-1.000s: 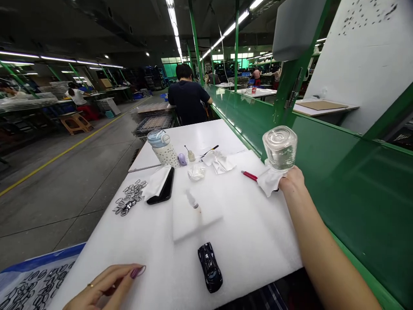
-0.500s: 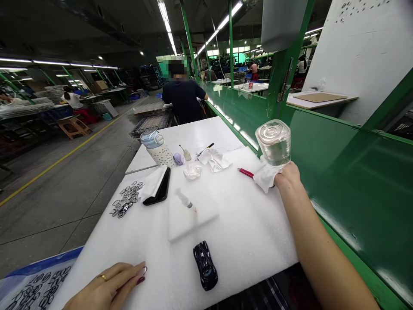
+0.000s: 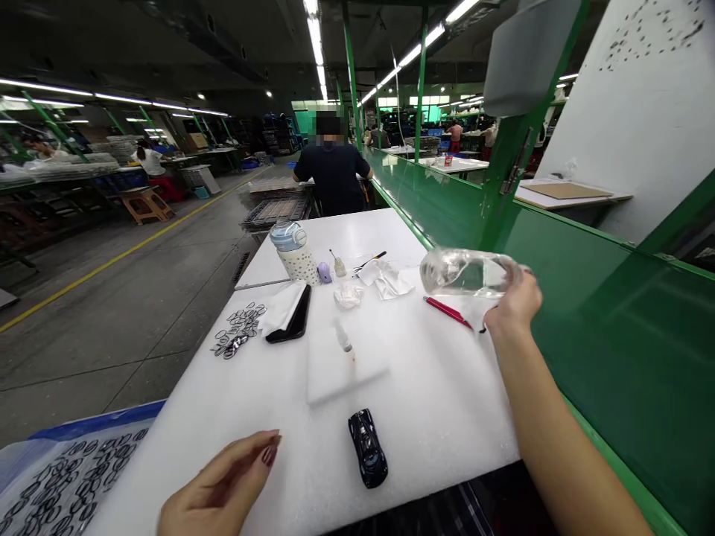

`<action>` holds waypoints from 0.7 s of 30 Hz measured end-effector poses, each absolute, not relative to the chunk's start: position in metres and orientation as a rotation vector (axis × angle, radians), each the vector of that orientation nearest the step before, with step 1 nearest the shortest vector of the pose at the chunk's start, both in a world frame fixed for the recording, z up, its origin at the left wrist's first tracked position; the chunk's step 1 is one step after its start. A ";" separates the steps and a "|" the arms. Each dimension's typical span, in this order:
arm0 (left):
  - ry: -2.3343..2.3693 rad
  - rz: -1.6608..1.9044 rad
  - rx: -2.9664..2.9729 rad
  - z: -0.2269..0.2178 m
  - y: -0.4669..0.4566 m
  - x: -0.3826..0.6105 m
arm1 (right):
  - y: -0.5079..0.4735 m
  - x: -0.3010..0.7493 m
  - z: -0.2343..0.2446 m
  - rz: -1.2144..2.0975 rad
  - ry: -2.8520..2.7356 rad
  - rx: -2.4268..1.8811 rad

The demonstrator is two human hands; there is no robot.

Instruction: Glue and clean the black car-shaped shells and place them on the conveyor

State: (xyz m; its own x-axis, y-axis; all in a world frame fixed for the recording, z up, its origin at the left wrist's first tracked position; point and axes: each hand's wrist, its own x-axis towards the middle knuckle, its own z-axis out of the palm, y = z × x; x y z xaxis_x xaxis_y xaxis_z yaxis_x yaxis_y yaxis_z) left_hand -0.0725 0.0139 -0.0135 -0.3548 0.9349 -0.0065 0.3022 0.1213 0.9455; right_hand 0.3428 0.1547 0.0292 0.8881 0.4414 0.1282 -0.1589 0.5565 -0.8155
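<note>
My right hand (image 3: pixel 517 305) is closed around one clear glass jar (image 3: pixel 466 272), which it holds on its side above the white foam sheet (image 3: pixel 436 402); my left hand (image 3: pixel 220 487) is open and holds nothing; one black toy car (image 3: pixel 367 448) lies near it, on its right; one red pen (image 3: pixel 447 312) lies just beside my right hand; the black rings (image 3: pixel 234 331) past my left hand are too many to count.

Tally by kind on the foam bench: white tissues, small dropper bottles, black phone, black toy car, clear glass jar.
White paper tissues: 3
Small translucent dropper bottles: 2
Glossy black phone: 1
Glossy black toy car: 1
Clear glass jar: 1
Total: 8
</note>
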 end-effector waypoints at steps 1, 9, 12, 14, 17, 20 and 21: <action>1.624 1.312 0.980 -0.010 0.010 -0.056 | 0.150 0.337 0.037 0.267 -0.414 -0.953; 0.936 1.264 0.557 0.013 -0.004 0.022 | 0.136 0.276 0.078 -0.040 -1.770 -1.152; 0.887 1.293 0.541 0.008 -0.007 0.019 | 0.141 0.279 0.090 -0.013 -1.585 -1.177; 0.857 1.274 0.568 0.005 -0.007 0.016 | 0.134 0.286 0.099 -0.029 -1.409 -1.117; 0.829 1.235 0.615 0.002 -0.005 0.012 | 0.104 0.291 0.105 -0.081 -1.254 -1.068; 0.834 1.214 0.636 0.001 -0.004 0.012 | 0.066 0.289 0.084 0.126 -1.326 -1.190; 0.837 1.208 0.642 0.001 -0.003 0.011 | 0.056 0.288 0.071 0.260 -1.370 -1.248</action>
State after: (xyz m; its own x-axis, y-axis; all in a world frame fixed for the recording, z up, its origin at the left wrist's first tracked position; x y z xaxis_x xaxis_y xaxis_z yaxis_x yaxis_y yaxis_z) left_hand 0.0113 -0.0035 0.0006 0.1326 0.9687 -0.2100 -0.5368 0.2483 0.8063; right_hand 0.2884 0.0558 0.0712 0.2804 0.7655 0.5792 0.4999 0.3986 -0.7689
